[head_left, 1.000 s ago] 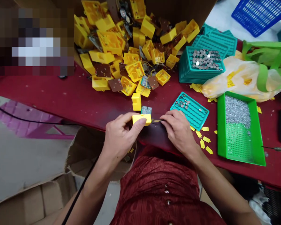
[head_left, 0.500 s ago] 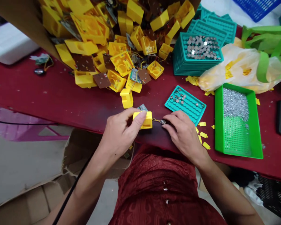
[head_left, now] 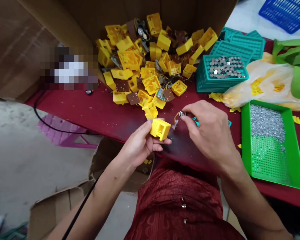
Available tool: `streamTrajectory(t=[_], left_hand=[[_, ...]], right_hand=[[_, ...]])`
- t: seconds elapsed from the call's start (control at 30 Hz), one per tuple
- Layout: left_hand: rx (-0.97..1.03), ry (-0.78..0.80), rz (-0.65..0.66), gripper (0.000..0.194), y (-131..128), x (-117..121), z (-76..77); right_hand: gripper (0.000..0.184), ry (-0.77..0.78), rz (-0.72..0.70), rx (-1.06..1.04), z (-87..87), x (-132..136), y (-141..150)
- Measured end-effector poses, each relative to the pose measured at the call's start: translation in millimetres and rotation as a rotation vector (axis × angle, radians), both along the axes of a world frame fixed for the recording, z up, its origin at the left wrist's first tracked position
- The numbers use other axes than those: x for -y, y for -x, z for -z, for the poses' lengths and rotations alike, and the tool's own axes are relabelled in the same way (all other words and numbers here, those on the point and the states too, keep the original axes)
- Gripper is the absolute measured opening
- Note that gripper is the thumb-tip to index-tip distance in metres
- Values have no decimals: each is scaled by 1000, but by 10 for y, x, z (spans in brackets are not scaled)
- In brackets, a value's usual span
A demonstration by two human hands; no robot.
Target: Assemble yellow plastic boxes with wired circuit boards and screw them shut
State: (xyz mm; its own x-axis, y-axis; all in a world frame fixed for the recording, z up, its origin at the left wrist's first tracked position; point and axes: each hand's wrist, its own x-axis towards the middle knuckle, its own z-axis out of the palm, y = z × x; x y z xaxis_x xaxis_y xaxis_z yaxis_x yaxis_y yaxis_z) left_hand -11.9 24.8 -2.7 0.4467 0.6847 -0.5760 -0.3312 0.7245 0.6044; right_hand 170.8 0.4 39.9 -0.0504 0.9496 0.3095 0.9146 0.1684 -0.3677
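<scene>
Lt. fairly even; box (head_left: 190,10) int. dim; glare on discs (head_left: 228,63); pixelated patch (head_left: 70,71) upper L.

Our dark red tabletop (head_left: 72,106) carries a pile of yellow housings (head_left: 151,84) beyond our left hand (head_left: 141,141). Beyond our right hand (head_left: 210,128) we see a stack of teal trays (head_left: 215,85); a green tray (head_left: 246,146) lies to that hand's right.

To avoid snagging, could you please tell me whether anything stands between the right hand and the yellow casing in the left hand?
Only the small part hanging on yellow wires from the right hand is in that gap; nothing else visible blocks the yellow casing in the left hand.
</scene>
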Motion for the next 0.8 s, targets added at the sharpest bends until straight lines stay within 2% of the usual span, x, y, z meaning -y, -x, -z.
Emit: streamTrajectory(t=[0.07,0.2,0.27,0.33,0.4,0.47,0.6,0.7,0.8], left_hand=[[8,1,26,38,11,-6,-47],[-157,-184,66,45,19,-16,-157],[-261,-260,38,49,41,-38,-198],[-265,-266,7,47,82,-64,-223],[-136,-168,29,43,124,-71,-230],[53,6,80,39,137,-33,-219],[410,341,136,28,18,175,-140],[584,442,125,25,-127,334,-44],[586,430,66,27,-220,396,46]], right_hand=[[14,18,-2,39,-74,-79,63],[22,51,-53,123,-194,-241,197],[22,63,-66,149,-253,-305,248],[22,59,-79,160,-303,-344,280],[22,35,-98,164,-342,-362,298],[23,19,-116,169,-377,-367,313],[26,83,-152,211,-428,-337,328],[21,102,-183,191,-383,-210,247],[12,118,-139,-2,-254,30,69]])
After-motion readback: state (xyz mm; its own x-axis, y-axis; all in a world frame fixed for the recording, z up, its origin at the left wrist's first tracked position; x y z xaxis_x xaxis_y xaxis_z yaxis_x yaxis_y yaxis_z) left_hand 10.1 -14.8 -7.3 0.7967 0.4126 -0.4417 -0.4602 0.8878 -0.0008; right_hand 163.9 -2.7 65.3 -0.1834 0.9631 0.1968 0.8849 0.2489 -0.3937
